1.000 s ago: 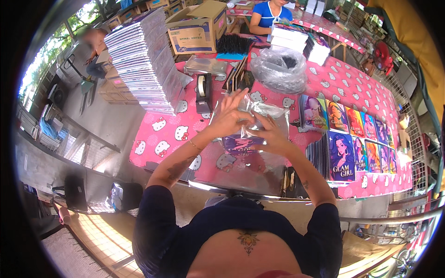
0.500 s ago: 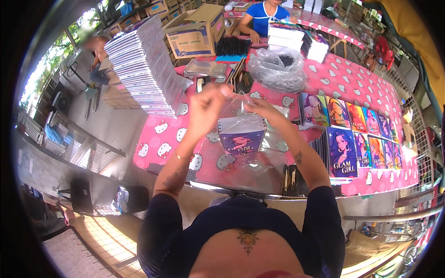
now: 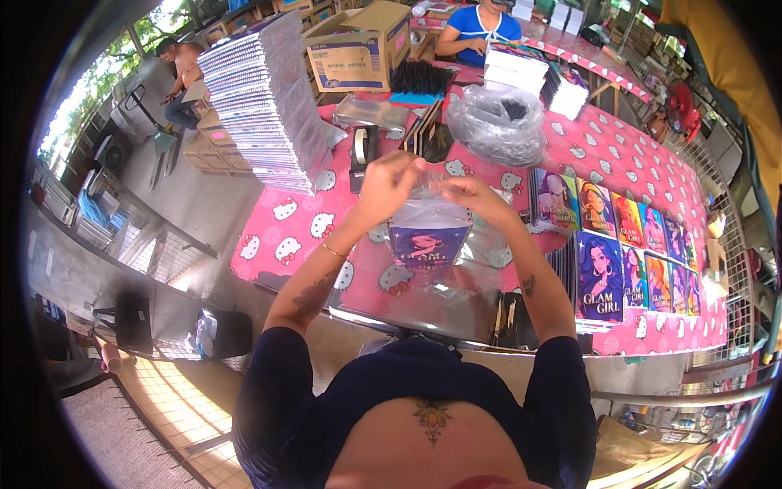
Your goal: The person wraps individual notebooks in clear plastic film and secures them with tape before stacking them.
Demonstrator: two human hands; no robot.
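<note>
Your left hand and right hand seem pinched on clear plastic; the purple notebook lies nearer you, between them.

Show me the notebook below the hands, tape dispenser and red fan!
Notebook (image 3: 428, 246): head view, on its purple front cover.
Tape dispenser (image 3: 361, 147): head view, on its tape roll.
Red fan (image 3: 682, 107): head view, on its round part.
</note>
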